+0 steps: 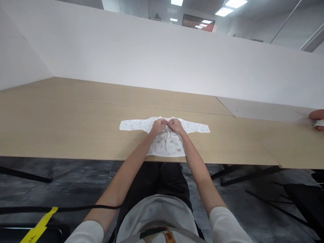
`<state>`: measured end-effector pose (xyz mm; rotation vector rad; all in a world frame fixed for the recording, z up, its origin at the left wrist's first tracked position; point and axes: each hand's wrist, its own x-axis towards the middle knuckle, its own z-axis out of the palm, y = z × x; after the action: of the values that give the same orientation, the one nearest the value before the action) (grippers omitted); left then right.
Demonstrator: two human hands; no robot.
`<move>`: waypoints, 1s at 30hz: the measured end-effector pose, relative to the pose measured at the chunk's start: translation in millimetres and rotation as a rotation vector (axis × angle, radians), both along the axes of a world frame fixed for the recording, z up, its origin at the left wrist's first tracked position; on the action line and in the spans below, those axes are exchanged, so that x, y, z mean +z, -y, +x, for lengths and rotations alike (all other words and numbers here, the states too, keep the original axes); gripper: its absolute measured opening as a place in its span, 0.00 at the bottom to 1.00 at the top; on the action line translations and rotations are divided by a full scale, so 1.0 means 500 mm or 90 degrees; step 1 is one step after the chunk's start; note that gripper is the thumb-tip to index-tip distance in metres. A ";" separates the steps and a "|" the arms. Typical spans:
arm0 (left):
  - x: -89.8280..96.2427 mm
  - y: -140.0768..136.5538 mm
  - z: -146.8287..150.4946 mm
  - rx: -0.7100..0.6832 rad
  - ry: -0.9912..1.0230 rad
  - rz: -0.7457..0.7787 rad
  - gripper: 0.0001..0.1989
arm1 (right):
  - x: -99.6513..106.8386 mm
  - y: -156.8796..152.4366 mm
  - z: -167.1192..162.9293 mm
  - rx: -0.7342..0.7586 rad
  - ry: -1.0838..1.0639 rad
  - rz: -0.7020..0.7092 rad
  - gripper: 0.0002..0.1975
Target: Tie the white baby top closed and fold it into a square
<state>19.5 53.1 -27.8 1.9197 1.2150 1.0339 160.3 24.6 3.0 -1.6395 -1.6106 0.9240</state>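
A small white baby jacket [174, 143] with a fine coloured print lies flat on the wooden table [76, 131], front side up. Its sleeves stretch out to the left and right, and its hem is close to the table's front edge. At the neckline, my left hand [159, 125] pinches the fabric at the top of the front opening. Right beside it my right hand [175, 125] pinches the same spot, fingertips nearly touching. What lies between the fingertips is too small to make out. Below the hands, the front edges overlap down the middle.
A white partition [152, 60] stands along the table's back. At the far right, part of another person's arm [316, 114] rests over the table. A black chair [303, 202] stands at lower right. A black cable [76, 208] with a yellow tag [40, 226] runs at lower left.
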 end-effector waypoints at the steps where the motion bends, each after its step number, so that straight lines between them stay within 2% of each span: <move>1: -0.001 -0.002 0.000 0.003 -0.004 0.000 0.09 | -0.003 -0.002 0.001 -0.005 -0.003 0.000 0.02; 3: -0.001 -0.003 0.001 0.011 -0.017 0.000 0.09 | -0.009 -0.009 0.003 -0.021 -0.003 0.002 0.01; 9: 0.003 0.003 0.007 0.025 -0.080 0.022 0.09 | -0.022 -0.027 0.003 -0.086 0.051 0.017 0.08; 14: 0.003 0.005 0.007 0.071 -0.102 0.019 0.11 | -0.022 -0.029 0.004 -0.143 0.047 0.023 0.06; 19: -0.003 -0.001 0.006 0.059 -0.093 0.023 0.10 | -0.016 -0.019 0.002 -0.098 0.039 0.030 0.08; 30: -0.008 -0.003 0.012 0.059 -0.100 0.066 0.10 | -0.013 -0.014 -0.007 -0.092 0.187 0.140 0.07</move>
<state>25.8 54.6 -31.9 2.0736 1.3725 1.0278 156.6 31.5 -3.7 -1.7659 -1.6902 0.4298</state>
